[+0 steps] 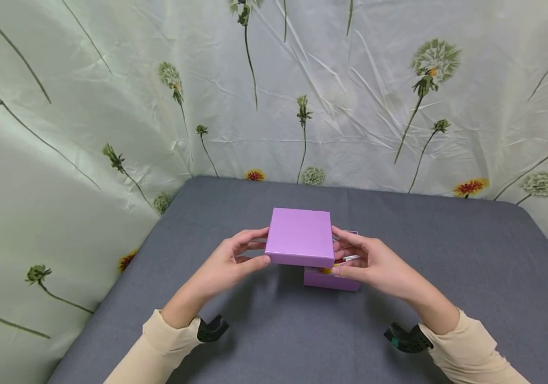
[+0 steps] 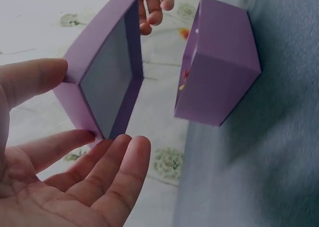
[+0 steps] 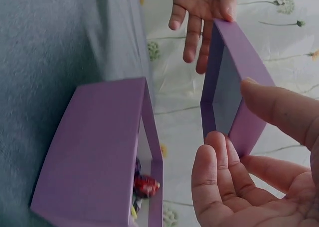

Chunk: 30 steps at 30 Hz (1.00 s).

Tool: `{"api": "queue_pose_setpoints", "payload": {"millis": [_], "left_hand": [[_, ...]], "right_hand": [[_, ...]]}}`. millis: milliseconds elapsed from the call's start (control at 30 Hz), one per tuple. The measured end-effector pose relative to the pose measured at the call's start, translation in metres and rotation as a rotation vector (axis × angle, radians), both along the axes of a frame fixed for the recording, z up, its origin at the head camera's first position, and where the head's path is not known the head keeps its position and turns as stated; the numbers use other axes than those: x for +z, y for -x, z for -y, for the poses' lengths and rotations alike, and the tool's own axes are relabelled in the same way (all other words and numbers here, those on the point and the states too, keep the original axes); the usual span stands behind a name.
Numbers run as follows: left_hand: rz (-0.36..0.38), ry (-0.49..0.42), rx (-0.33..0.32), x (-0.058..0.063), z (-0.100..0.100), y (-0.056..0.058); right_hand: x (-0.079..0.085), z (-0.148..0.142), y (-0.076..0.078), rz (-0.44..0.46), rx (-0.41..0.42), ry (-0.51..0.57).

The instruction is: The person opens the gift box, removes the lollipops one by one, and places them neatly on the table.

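Observation:
A purple box lid is held level in the air between both hands. My left hand pinches its left side with thumb and forefinger, the other fingers extended below. On the opposite side my right hand grips the lid's edge the same way. The lid's pale hollow underside shows in the left wrist view. Below and slightly right of the lid stands the purple box base, apart from it and uncovered. Small colourful items, one red, lie inside the base; the lid partly hides them in the head view.
The box stands on a grey cloth-covered table. Behind and to the left hangs a pale curtain with a dandelion print. Dark wrist devices sit at both cream sleeves.

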<state>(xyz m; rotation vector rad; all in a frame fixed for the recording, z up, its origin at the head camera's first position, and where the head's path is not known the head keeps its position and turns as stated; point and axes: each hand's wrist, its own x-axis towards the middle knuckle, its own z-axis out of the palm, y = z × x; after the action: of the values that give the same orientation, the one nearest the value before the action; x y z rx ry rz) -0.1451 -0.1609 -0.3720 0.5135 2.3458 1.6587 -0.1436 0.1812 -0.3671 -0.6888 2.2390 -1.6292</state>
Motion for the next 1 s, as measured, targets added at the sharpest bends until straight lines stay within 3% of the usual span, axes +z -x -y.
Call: {"api": "queue_pose_setpoints", "payload": {"millis": [333,667,1000], "left_hand": [[0.011,-0.027,0.027,0.002,0.024,-0.007],[0.042,-0.059,0.086,0.001,0.047,-0.012],[-0.025,-0.100,0.122,0.002,0.059,-0.015]], "right_hand": [[-0.004,0.027,0.004,0.003,-0.011,0.026],[-0.009,0.057,0.005,-0.024,-0.074,0.052],[-0.012,0.079,0.002,-0.032,-0.125,0.041]]}}
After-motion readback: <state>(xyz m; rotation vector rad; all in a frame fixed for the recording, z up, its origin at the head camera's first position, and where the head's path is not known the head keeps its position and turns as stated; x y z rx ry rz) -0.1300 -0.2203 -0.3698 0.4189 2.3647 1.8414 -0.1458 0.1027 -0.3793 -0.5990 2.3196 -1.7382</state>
